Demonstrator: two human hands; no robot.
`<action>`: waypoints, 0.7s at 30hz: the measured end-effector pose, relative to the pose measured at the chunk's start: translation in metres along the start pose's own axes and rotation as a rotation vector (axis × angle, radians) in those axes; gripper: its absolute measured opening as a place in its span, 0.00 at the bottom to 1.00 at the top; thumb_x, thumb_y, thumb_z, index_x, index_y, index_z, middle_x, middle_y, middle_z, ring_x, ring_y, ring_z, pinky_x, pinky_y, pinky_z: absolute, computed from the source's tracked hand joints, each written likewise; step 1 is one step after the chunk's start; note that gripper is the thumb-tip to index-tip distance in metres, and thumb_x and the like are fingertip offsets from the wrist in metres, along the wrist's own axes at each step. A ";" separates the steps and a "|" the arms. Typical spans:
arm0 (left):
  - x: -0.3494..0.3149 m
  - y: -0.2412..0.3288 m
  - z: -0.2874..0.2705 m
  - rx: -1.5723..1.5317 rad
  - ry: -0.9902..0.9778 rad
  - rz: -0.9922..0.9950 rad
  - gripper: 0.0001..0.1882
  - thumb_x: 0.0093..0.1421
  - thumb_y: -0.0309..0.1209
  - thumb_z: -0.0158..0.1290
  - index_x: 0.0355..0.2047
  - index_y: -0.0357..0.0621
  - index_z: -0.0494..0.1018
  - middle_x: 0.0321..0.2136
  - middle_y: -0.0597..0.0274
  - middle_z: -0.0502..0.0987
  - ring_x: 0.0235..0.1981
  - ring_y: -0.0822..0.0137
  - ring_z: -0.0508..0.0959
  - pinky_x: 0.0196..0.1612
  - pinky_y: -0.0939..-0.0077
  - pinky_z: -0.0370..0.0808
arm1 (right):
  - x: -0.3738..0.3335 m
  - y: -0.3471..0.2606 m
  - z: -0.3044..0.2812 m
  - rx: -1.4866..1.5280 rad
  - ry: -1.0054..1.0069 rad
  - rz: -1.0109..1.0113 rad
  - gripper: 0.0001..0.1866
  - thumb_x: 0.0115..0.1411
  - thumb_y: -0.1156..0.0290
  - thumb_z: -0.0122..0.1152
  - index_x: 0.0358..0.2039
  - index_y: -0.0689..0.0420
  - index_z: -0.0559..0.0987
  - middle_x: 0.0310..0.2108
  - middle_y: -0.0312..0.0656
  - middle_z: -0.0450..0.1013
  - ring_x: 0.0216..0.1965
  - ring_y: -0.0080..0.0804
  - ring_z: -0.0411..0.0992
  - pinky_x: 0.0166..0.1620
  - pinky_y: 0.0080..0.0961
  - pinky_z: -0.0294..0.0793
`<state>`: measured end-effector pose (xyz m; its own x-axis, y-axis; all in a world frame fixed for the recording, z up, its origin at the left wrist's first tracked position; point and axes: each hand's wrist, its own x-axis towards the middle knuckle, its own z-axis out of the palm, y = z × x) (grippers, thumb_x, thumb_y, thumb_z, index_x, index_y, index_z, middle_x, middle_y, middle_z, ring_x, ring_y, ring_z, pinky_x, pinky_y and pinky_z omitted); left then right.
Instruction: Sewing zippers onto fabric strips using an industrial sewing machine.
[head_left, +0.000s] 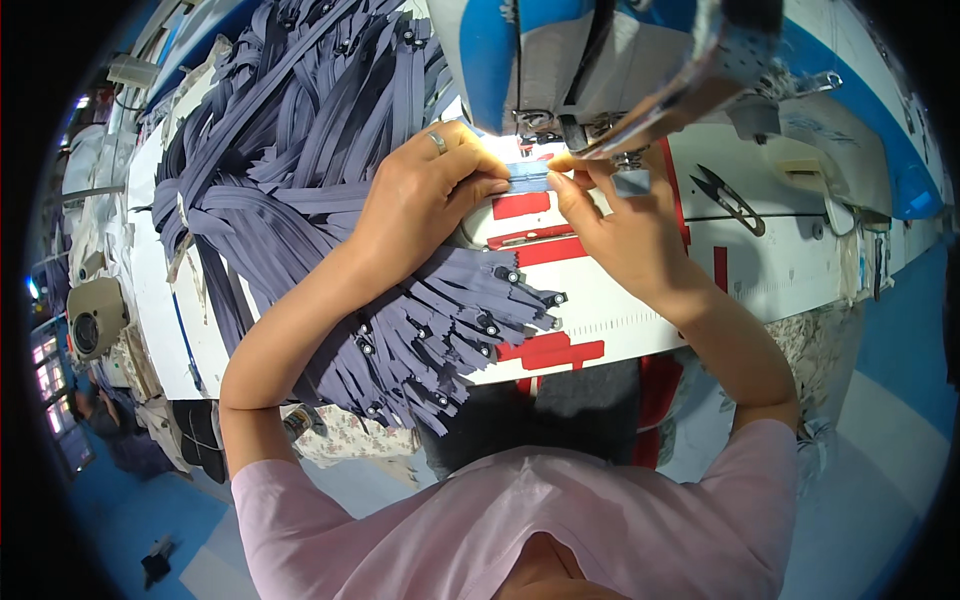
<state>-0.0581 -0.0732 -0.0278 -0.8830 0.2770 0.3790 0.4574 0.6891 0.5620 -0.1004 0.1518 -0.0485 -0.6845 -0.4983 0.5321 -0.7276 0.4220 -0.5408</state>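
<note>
A short stretch of grey-blue zipper [528, 177] lies between my two hands, just in front of the needle area of a blue and white sewing machine [490, 60]. My left hand [430, 185], with a ring on one finger, pinches its left end between thumb and fingers. At the other end, the thumb and fingertips of my right hand [625, 225] are closed on it, partly hidden under the machine's head. A big bundle of grey-blue zippers [290, 200] spreads over the table at the left, under my left forearm. Their ends with round-holed pulls fan out toward me.
Black thread snips [728, 200] lie on the white machine table [800, 265] to the right of my right hand. Red tape pieces [550, 352] and a printed ruler scale mark the tabletop. Floral cloth [355, 435] hangs below the front edge.
</note>
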 end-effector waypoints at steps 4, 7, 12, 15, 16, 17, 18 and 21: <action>0.002 -0.005 0.001 -0.005 -0.001 -0.032 0.07 0.54 0.25 0.63 0.33 0.42 0.78 0.31 0.57 0.76 0.33 0.55 0.78 0.36 0.65 0.75 | 0.002 0.005 0.003 -0.074 -0.079 -0.051 0.07 0.51 0.76 0.70 0.28 0.56 0.78 0.27 0.38 0.69 0.33 0.37 0.68 0.39 0.35 0.66; 0.006 -0.007 0.002 0.013 -0.021 -0.064 0.07 0.54 0.26 0.63 0.33 0.40 0.77 0.30 0.56 0.75 0.32 0.54 0.77 0.35 0.65 0.75 | 0.014 0.007 -0.001 -0.144 -0.067 -0.131 0.07 0.52 0.75 0.70 0.29 0.56 0.78 0.29 0.40 0.71 0.34 0.39 0.70 0.41 0.36 0.66; 0.014 -0.013 0.004 0.030 0.005 -0.027 0.09 0.55 0.26 0.62 0.33 0.35 0.76 0.29 0.51 0.74 0.32 0.50 0.76 0.35 0.61 0.74 | 0.009 0.020 0.002 -0.335 -0.017 -0.346 0.07 0.53 0.72 0.68 0.33 0.56 0.79 0.35 0.43 0.75 0.41 0.44 0.71 0.45 0.38 0.65; 0.016 -0.013 0.003 0.056 -0.011 -0.017 0.10 0.55 0.26 0.62 0.34 0.33 0.75 0.31 0.49 0.74 0.32 0.47 0.75 0.34 0.59 0.73 | 0.015 0.019 0.003 0.034 -0.193 0.073 0.10 0.54 0.70 0.64 0.37 0.55 0.79 0.43 0.49 0.73 0.50 0.51 0.66 0.50 0.44 0.64; 0.017 -0.013 0.004 0.081 -0.020 -0.024 0.10 0.55 0.26 0.62 0.34 0.33 0.74 0.31 0.49 0.73 0.32 0.47 0.75 0.34 0.59 0.73 | 0.016 0.021 0.003 0.032 -0.189 0.073 0.10 0.54 0.70 0.64 0.37 0.55 0.79 0.43 0.49 0.73 0.50 0.51 0.66 0.50 0.44 0.64; 0.017 -0.012 0.004 0.075 -0.022 -0.012 0.10 0.54 0.25 0.62 0.32 0.32 0.74 0.31 0.49 0.73 0.32 0.47 0.75 0.34 0.59 0.73 | 0.016 0.024 0.004 0.045 -0.186 0.061 0.09 0.54 0.70 0.64 0.36 0.56 0.78 0.41 0.48 0.73 0.48 0.50 0.67 0.48 0.44 0.65; 0.017 -0.013 0.004 0.075 -0.023 -0.010 0.10 0.54 0.25 0.62 0.32 0.32 0.74 0.31 0.49 0.73 0.32 0.47 0.75 0.34 0.59 0.73 | 0.016 0.027 0.006 0.059 -0.184 0.047 0.09 0.54 0.70 0.64 0.35 0.56 0.78 0.39 0.48 0.73 0.46 0.50 0.67 0.47 0.43 0.65; 0.014 -0.013 0.005 0.181 0.009 -0.021 0.11 0.50 0.23 0.64 0.27 0.32 0.72 0.29 0.49 0.73 0.31 0.49 0.75 0.32 0.59 0.73 | 0.014 0.034 0.011 0.108 -0.182 0.005 0.08 0.54 0.69 0.65 0.32 0.58 0.78 0.33 0.47 0.73 0.39 0.48 0.69 0.42 0.43 0.67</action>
<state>-0.0768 -0.0749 -0.0333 -0.8909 0.2559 0.3751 0.4116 0.8040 0.4291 -0.1342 0.1509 -0.0660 -0.6615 -0.6290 0.4084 -0.7087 0.3461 -0.6149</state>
